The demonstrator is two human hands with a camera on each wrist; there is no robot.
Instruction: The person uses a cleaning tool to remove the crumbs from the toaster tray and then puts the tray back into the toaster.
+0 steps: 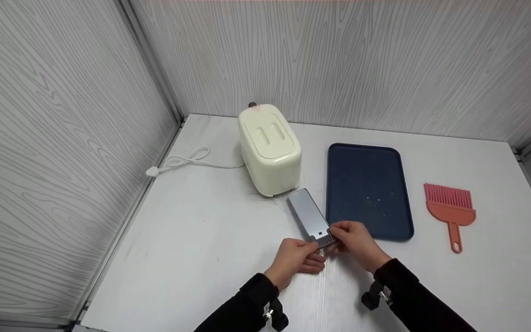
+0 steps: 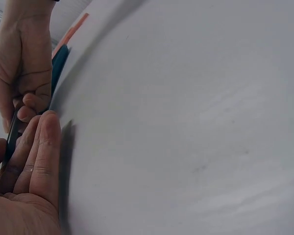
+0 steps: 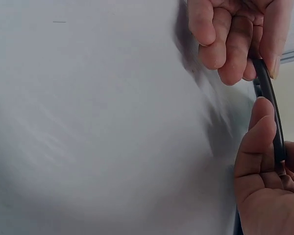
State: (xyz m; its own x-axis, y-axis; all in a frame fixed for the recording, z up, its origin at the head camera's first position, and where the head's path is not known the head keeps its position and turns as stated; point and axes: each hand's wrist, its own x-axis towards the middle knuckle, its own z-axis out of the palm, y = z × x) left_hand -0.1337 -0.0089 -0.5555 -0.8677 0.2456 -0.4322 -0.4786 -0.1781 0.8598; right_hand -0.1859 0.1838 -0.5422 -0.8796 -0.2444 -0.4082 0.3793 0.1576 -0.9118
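Observation:
A crumb tray (image 1: pixel 306 210), a long flat silver plate with a dark slotted end, is held by both hands in the head view. My left hand (image 1: pixel 293 257) pinches the near left corner of that end between thumb and fingers. At the near right corner, my right hand (image 1: pixel 357 242) pinches it too. The tray's far end points at the base of a cream toaster (image 1: pixel 272 154). Seen edge-on in the right wrist view, its dark end (image 3: pixel 270 105) spans from one hand's fingers to the other's. The left wrist view shows curled fingers (image 2: pixel 45 156) below it.
Right of the crumb tray lies a dark blue tray (image 1: pixel 362 184) with several crumbs on it. Farther right is an orange brush (image 1: pixel 452 212), bristles facing away. A white cord with plug (image 1: pixel 187 160) runs left from the toaster. Wood-patterned walls (image 1: pixel 321 60) border the white table.

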